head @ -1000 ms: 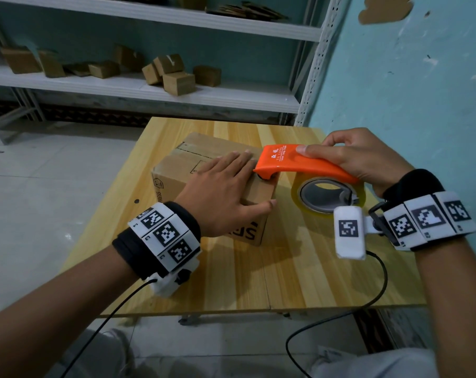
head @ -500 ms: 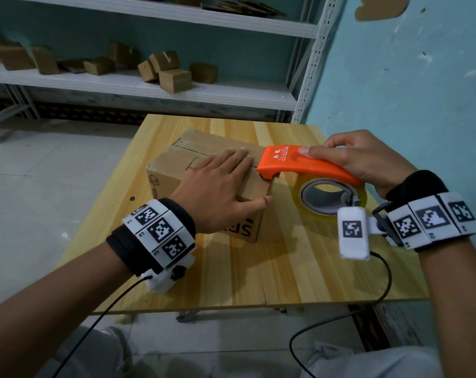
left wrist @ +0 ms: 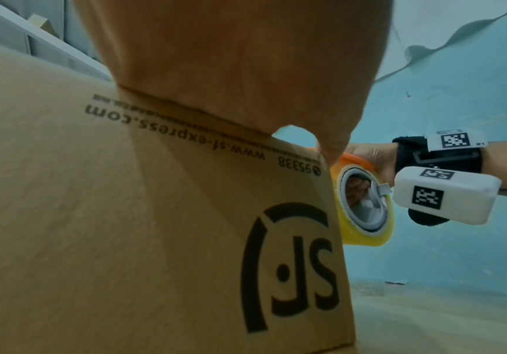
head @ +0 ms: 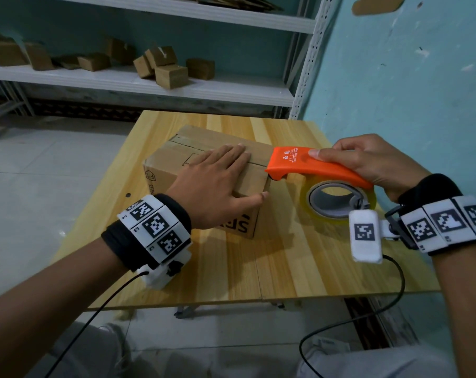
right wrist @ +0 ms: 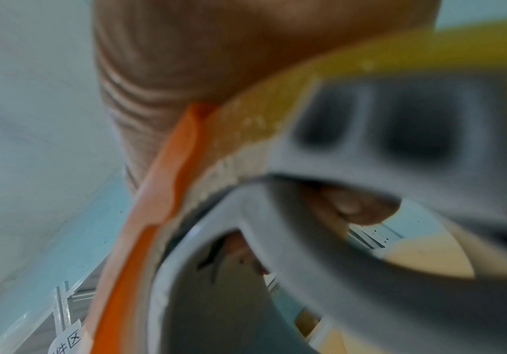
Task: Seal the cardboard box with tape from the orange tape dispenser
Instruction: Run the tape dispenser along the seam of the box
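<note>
A brown cardboard box (head: 174,162) with black print sits on the wooden table (head: 299,263); its printed side (left wrist: 125,227) fills the left wrist view. My left hand (head: 217,184) lies flat on the box top, fingers straight, thumb down over the near right corner. My right hand (head: 373,162) grips the orange tape dispenser (head: 313,167) from above, fingers curled round it. The dispenser's front end touches the box's right top edge at the flap seam. Its yellowish tape roll (head: 337,200) hangs just right of the box, also seen as the tape roll (left wrist: 364,208). The right wrist view shows only a blurred dispenser (right wrist: 143,227).
White metal shelving (head: 149,85) behind the table holds several small cardboard boxes (head: 171,75). A blue-green wall (head: 408,77) runs close along the table's right side. Cables trail from both wrists past the table's near edge. Tiled floor (head: 40,165) lies to the left.
The right hand has kept the dispenser's front end at the box's right top edge, shifting it only slightly. The left hand stays pressed flat on the box top. The head view has shifted slightly.
</note>
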Action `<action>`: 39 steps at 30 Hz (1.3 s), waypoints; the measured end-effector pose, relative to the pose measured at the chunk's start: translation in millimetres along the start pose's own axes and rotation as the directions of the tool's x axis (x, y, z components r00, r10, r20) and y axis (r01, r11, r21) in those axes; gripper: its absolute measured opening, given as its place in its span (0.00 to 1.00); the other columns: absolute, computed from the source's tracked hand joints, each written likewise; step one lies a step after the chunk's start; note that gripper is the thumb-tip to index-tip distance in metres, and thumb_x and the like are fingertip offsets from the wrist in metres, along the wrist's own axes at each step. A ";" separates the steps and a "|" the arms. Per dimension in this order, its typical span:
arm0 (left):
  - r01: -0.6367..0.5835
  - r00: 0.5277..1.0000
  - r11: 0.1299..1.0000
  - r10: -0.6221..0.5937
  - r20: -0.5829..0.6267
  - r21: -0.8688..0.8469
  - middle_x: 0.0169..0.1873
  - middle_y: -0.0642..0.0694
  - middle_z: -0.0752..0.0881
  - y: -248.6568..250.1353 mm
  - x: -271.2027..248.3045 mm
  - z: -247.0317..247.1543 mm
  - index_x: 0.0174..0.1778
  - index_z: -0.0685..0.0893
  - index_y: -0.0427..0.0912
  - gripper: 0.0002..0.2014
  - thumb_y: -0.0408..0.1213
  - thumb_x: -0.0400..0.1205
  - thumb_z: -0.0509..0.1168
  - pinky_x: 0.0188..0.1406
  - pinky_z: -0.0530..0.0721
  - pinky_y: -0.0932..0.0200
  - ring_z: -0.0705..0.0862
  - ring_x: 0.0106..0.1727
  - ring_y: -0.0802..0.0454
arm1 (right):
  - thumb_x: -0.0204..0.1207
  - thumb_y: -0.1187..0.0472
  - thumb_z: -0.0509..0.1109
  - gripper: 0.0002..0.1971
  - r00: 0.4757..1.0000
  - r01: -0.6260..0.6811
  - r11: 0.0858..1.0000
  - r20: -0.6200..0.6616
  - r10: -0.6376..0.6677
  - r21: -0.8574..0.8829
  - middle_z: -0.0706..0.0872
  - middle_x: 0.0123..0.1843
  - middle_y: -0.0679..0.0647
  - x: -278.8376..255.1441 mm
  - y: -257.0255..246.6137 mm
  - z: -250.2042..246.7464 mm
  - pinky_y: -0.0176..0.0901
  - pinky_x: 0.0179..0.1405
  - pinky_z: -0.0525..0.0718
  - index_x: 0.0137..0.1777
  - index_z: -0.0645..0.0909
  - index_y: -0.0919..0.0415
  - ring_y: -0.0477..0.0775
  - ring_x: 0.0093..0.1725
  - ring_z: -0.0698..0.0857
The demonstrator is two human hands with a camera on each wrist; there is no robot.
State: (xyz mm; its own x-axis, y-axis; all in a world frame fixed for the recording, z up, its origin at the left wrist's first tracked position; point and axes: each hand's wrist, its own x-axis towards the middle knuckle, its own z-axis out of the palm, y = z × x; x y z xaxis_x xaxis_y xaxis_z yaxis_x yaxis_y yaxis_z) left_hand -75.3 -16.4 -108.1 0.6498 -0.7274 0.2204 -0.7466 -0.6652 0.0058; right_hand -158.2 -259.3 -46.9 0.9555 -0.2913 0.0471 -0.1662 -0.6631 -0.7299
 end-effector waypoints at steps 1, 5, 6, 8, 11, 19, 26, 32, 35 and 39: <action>-0.001 1.000 1.000 0.001 -0.003 -0.004 0.85 0.49 0.49 -0.1 -0.3 0.6 0.85 0.47 0.47 0.47 0.75 0.74 0.36 0.75 0.41 0.60 0.48 0.84 0.52 | 0.72 0.39 0.74 0.19 1.000 -0.001 1.000 0.005 0.001 -0.001 0.88 0.32 0.51 -0.6 1.0 -0.8 0.37 0.33 0.79 0.41 0.86 0.57 0.43 0.27 0.85; 0.005 1.000 1.000 -0.005 -0.001 -0.011 0.85 0.49 0.50 -1.3 0.2 1.7 0.85 0.47 0.47 0.48 0.75 0.73 0.35 0.77 0.43 0.58 0.49 0.84 0.52 | 0.71 0.41 0.75 0.19 1.000 -0.020 1.000 0.004 0.020 0.023 0.86 0.29 0.52 -4.9 9.3 -10.2 0.38 0.32 0.79 0.39 0.86 0.59 0.46 0.26 0.84; 0.007 1.000 1.000 -0.007 0.008 -0.015 0.85 0.49 0.50 -1.2 0.5 1.1 0.85 0.47 0.47 0.48 0.75 0.73 0.35 0.78 0.44 0.57 0.49 0.84 0.52 | 0.70 0.41 0.75 0.20 1.000 -0.027 0.999 0.003 0.027 0.034 0.86 0.29 0.53 -6.8 12.6 -13.5 0.38 0.32 0.79 0.38 0.85 0.60 0.46 0.26 0.83; 0.009 0.999 1.000 -0.009 0.031 -0.025 0.85 0.49 0.50 -1.1 1.3 -0.2 0.85 0.47 0.47 0.48 0.74 0.73 0.36 0.79 0.44 0.56 0.49 0.84 0.52 | 0.70 0.41 0.75 0.20 0.999 -0.043 0.998 -0.001 0.043 0.050 0.85 0.29 0.54 -10.2 18.6 -17.4 0.37 0.30 0.78 0.38 0.85 0.61 0.46 0.25 0.82; -0.002 1.000 0.999 0.003 0.027 -0.044 0.85 0.47 0.52 -1.8 2.3 0.2 0.84 0.47 0.51 0.46 0.75 0.73 0.35 0.79 0.46 0.54 0.51 0.84 0.50 | 0.70 0.41 0.76 0.21 0.998 -0.055 0.998 -0.007 0.056 0.042 0.86 0.29 0.53 -12.5 25.0 -14.0 0.36 0.29 0.79 0.40 0.85 0.61 0.46 0.26 0.84; 0.017 0.997 0.999 -0.015 0.069 -0.031 0.82 0.39 0.56 20.1 4.9 -9.0 0.82 0.51 0.62 0.36 0.66 0.75 0.38 0.80 0.50 0.42 0.54 0.82 0.41 | 0.71 0.40 0.75 0.19 0.999 -0.049 0.999 -0.018 0.050 0.017 0.88 0.31 0.51 -12.9 30.6 -9.7 0.37 0.33 0.80 0.39 0.85 0.58 0.44 0.27 0.86; -0.004 0.998 0.999 0.006 0.059 -0.033 0.84 0.45 0.49 26.0 12.2 -6.9 0.80 0.58 0.55 0.34 0.67 0.80 0.49 0.81 0.46 0.33 0.50 0.83 0.38 | 0.73 0.41 0.75 0.22 0.999 -0.032 0.999 -0.012 0.031 -0.012 0.88 0.32 0.51 -10.4 33.6 -5.3 0.30 0.26 0.79 0.44 0.86 0.63 0.41 0.26 0.85; -0.052 0.998 0.995 0.054 0.022 -0.087 0.84 0.46 0.52 22.4 15.3 -5.0 0.82 0.55 0.43 0.29 0.50 0.85 0.51 0.84 0.42 0.49 0.49 0.84 0.53 | 0.72 0.38 0.74 0.21 0.999 -0.033 0.999 0.006 0.033 0.020 0.89 0.36 0.55 -3.7 28.2 7.2 0.39 0.35 0.81 0.42 0.85 0.59 0.47 0.30 0.87; -0.019 0.999 0.996 0.022 0.037 -0.083 0.85 0.46 0.50 7.0 14.7 -6.0 0.84 0.50 0.44 0.32 0.52 0.85 0.45 0.84 0.42 0.49 0.47 0.84 0.54 | 0.73 0.37 0.74 0.21 1.000 -0.029 0.999 -0.009 0.029 0.031 0.87 0.34 0.53 2.8 20.0 18.6 0.40 0.37 0.80 0.38 0.83 0.57 0.49 0.32 0.85; 0.005 0.995 1.000 -0.002 0.099 -0.031 0.85 0.46 0.42 -10.5 17.3 -8.2 0.84 0.41 0.44 0.35 0.55 0.86 0.47 0.83 0.40 0.52 0.41 0.84 0.54 | 0.74 0.36 0.72 0.23 1.000 -0.019 1.000 -0.019 0.019 -0.005 0.86 0.33 0.51 8.3 10.8 34.9 0.40 0.38 0.80 0.39 0.85 0.59 0.49 0.33 0.85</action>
State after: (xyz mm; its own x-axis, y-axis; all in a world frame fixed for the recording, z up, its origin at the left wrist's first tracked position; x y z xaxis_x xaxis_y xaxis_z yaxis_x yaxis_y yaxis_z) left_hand -57.3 -20.6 -96.3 0.6625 -0.7389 0.1230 -0.7471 -0.6637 0.0371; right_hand -143.5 -244.8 -78.2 0.9474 -0.3166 0.0459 -0.1856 -0.6610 -0.7271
